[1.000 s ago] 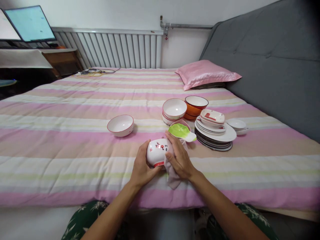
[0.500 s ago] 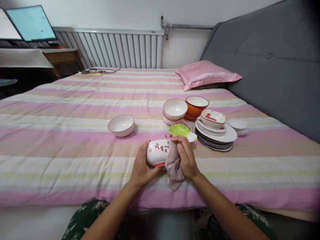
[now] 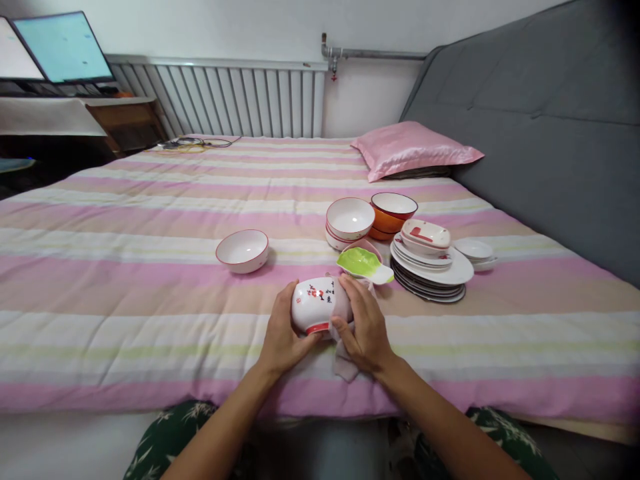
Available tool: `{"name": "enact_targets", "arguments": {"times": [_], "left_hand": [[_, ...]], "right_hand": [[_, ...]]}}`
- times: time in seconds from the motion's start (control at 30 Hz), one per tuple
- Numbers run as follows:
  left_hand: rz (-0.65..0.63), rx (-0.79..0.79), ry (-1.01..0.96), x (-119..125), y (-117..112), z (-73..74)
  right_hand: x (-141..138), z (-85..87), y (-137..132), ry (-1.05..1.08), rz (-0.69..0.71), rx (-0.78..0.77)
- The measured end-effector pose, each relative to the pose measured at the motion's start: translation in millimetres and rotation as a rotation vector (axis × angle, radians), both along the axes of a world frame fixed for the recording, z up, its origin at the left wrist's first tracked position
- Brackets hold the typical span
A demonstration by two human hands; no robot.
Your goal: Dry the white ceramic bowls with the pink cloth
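Note:
My left hand (image 3: 281,333) grips a white bowl (image 3: 314,304) with a red flower print and a red foot, tipped on its side above the striped bed (image 3: 150,267). Pressed against the bowl's right side, my right hand (image 3: 364,327) is closed on a pale pink cloth (image 3: 344,363) whose end hangs below the fingers. Just beyond the hands lies a green leaf-shaped dish (image 3: 364,263).
A white red-rimmed bowl (image 3: 243,250) sits alone to the left. Stacked white bowls (image 3: 349,219), orange bowls (image 3: 393,212), a pile of plates (image 3: 433,270) and small saucers (image 3: 475,251) stand to the right. A pink pillow (image 3: 413,148) and grey headboard (image 3: 545,120) lie beyond.
My right hand slid with the cloth back down over the bowl's right side, bunching the cloth under the palm. The bowl stays tipped in my left hand.

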State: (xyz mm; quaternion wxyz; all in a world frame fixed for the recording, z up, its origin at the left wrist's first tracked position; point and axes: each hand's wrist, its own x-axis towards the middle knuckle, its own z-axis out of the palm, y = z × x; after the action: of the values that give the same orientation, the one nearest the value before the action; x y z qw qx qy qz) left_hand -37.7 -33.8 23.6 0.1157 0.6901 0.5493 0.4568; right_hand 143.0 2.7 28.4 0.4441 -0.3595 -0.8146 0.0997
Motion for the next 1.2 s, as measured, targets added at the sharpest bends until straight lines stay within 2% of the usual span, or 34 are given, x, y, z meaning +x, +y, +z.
{"name": "enact_targets", "arguments": {"times": [0.23, 0.37, 0.57, 0.67, 0.8, 0.9, 1.03, 1.2], "left_hand": [[-0.001, -0.020, -0.022, 0, 1, -1.2], [-0.006, -0.017, -0.025, 0, 1, -1.1], [-0.003, -0.017, -0.028, 0, 1, -1.8], [-0.005, -0.016, -0.027, 0, 0, -1.2], [-0.001, -0.013, -0.004, 2, -1, 1.5], [0.007, -0.002, 0.020, 3, -2, 2.3], [-0.016, 0.026, 0.043, 3, -1, 1.1], [-0.027, 0.053, 0.059, 3, -1, 0.5]], "right_hand": [[-5, 0.1, -8, -0.010, -0.075, -0.016], [-3, 1.7, -10, 0.084, -0.135, -0.012], [0, -0.9, -8, 0.233, -0.141, 0.019], [6, 4.9, -3, 0.277, -0.139, -0.018], [20, 16.4, 8, 0.443, -0.181, -0.220], [29, 23.3, 15, 0.554, -0.237, -0.305], [31, 30.1, 18, 0.571, -0.222, -0.276], [22, 38.5, 15, 0.547, -0.129, -0.200]]}}
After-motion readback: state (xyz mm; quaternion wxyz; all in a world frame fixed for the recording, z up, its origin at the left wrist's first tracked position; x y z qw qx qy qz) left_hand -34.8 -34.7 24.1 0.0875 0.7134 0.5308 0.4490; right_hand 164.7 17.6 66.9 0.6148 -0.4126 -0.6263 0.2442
